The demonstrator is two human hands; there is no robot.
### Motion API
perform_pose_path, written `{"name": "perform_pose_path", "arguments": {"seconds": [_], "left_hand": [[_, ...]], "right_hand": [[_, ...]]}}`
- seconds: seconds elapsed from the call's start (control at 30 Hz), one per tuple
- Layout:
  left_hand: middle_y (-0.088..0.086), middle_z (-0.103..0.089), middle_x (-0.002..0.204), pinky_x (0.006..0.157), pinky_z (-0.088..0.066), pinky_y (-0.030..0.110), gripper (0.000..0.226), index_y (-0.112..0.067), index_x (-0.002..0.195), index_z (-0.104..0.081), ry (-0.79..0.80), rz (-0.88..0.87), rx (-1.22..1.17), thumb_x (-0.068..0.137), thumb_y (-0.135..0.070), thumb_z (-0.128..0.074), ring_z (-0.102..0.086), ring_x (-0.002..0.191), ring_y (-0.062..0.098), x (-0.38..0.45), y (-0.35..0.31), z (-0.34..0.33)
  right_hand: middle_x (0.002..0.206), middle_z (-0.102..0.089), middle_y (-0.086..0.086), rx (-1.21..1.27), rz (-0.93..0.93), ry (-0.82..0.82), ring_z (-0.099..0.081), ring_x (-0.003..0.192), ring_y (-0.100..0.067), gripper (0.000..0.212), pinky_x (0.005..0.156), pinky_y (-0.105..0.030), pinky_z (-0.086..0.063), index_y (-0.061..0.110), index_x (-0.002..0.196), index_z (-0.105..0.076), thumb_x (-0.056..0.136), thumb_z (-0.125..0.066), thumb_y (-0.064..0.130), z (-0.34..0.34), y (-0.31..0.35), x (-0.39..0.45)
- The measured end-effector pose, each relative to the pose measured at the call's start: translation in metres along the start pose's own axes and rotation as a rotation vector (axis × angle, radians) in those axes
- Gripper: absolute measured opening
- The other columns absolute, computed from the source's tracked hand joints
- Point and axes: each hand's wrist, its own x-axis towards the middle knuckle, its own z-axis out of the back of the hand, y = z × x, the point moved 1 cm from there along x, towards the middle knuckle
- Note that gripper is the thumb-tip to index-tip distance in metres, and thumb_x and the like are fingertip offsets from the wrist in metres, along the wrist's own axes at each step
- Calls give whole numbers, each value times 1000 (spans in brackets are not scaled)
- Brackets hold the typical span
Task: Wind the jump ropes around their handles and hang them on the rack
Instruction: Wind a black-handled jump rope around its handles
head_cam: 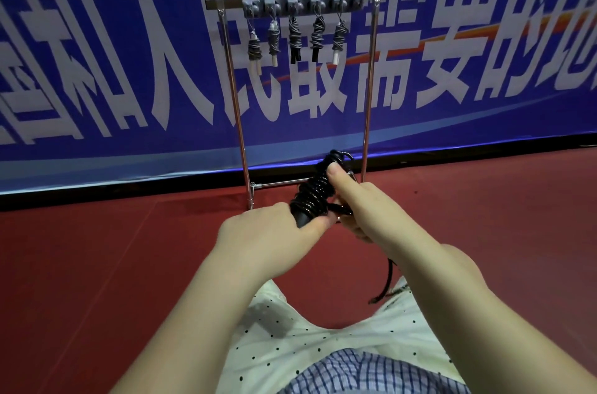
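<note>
Both hands (pixel 268 232) gripping black coiled jump rope (pixel 315 191)

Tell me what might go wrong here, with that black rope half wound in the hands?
The loose tail hanging below the right hand is not yet wound; if either grip eases, the coils on the black jump rope could spring loose. The left hand holds only the lower end of the handles, so the bundle might slip. Five wound ropes already crowd the rack, so hanging this one could knock a neighbour.
</note>
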Motion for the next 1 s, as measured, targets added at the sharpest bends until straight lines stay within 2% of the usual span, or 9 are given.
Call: {"name": "perform_pose_path", "arguments": {"seconds": [0.1, 0.2, 0.37, 0.43, 0.57, 0.63, 0.73, 0.87, 1.0], "left_hand": [[-5, -62, 93, 70, -40, 31, 71, -23, 99, -50, -84, -3, 176, 76, -85, -22, -58, 85, 20, -1, -5, 2], [-10, -59, 86, 68, -40, 31, 63, -25, 93, -48, -76, -24, 90, 75, -82, -29, -56, 81, 16, -1, -2, 5], [-7, -60, 73, 68, -44, 33, 60, -15, 88, -60, 62, -99, -444, 79, -72, -44, -57, 66, 12, -2, 6, 7], [-5, -63, 68, 70, -45, 35, 63, -14, 84, -63, 145, -150, -666, 72, -74, -50, -59, 61, 13, -3, 6, 5], [14, -73, 81, 80, -51, 45, 57, -13, 82, -73, 259, -160, -1146, 71, -66, -52, -69, 76, 30, -4, 6, 0], [16, -73, 84, 78, -53, 40, 59, -16, 87, -77, 481, -168, -1461, 76, -67, -49, -69, 75, 27, 0, 12, -9], [18, -70, 96, 87, -50, 45, 74, -3, 110, -67, 926, -358, -1802, 79, -69, -53, -68, 89, 31, -2, 16, -20], [6, -62, 69, 67, -54, 36, 81, -5, 92, -70, 953, -295, -1756, 66, -80, -53, -59, 60, 18, -3, 17, -26], [2, -53, 60, 53, -38, 26, 88, -10, 76, -67, 795, -88, -1628, 65, -88, -28, -49, 49, 15, -3, 17, -24]], "right_hand": [[35, -37, 10, -4, -27, -47, -30, 32, -3, 66, 52, -25, -22, 19, 40, -49, 90, -40, 61, -2, -6, 3], [39, -37, 9, 31, 17, -104, -29, 35, -3, 59, 52, -27, -23, 18, 47, -51, 93, -44, 54, -1, -9, 7], [51, -26, 2, 204, 123, -56, -19, 42, -7, 42, 42, -19, -18, 10, 75, -46, 89, -48, 49, -1, -11, 9], [47, -28, 8, 299, 169, -28, -20, 40, -5, 42, 40, -15, -20, 10, 65, -44, 94, -48, 40, -1, -12, 9], [45, -31, 8, 430, 314, 81, -22, 40, -6, 37, 41, -18, -19, 28, 47, -51, 80, -55, 45, 0, -10, 7], [47, -30, 5, 457, 347, 116, -21, 42, -7, 29, 41, -18, -20, 29, 51, -56, 74, -57, 47, -2, -8, 5], [55, -30, -3, 422, 382, 169, -23, 44, -8, 20, 41, -16, -21, 30, 61, -65, 78, -60, 38, -6, -3, 0], [53, -31, -4, 404, 341, 181, -24, 41, -9, 17, 38, -15, -22, 17, 72, -60, 80, -60, 32, -5, -4, 1], [56, -38, -4, 338, 227, 197, -24, 37, -7, 35, 37, -15, -20, 11, 69, -54, 81, -70, 40, 1, -9, 6]]}}
